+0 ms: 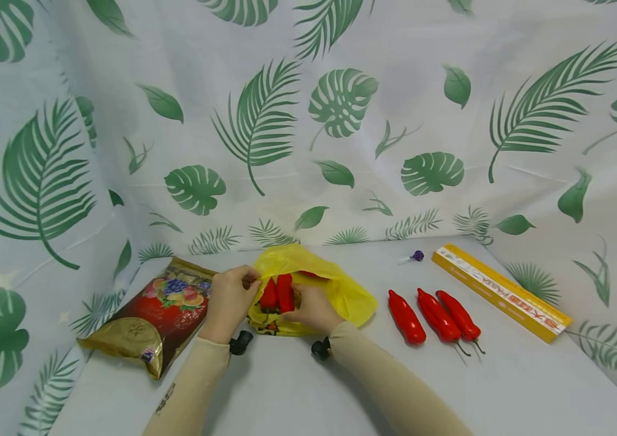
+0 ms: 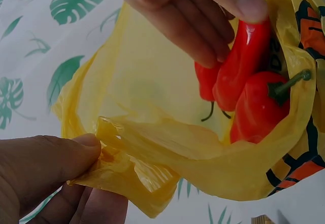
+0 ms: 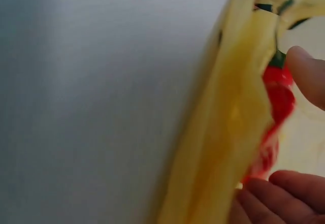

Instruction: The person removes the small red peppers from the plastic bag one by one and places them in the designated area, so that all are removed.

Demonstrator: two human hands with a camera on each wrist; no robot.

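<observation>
A yellow plastic bag (image 1: 359,297) with dark and orange print lies with its mouth held apart. My left hand (image 1: 230,303) pinches the bag's rim between thumb and fingers at its left side. Inside are glossy red peppers (image 2: 260,107) with green stems, side by side. My right hand (image 1: 316,307) reaches into the mouth, its thumb and fairly straight fingers spread apart beside the peppers. In the left wrist view, its thumb tip overlaps the upper end of a long pepper (image 2: 244,64). In the right wrist view, a bag fold partly hides the peppers.
Three red peppers (image 1: 407,318) lie on the white table (image 1: 286,387) right of the bag. Behind them are a purple-wrapped lollipop (image 1: 417,255) and a long yellow box (image 1: 499,290). A red and gold packet (image 1: 161,309) lies close by my left forearm. Leaf-print cloth walls surround the table.
</observation>
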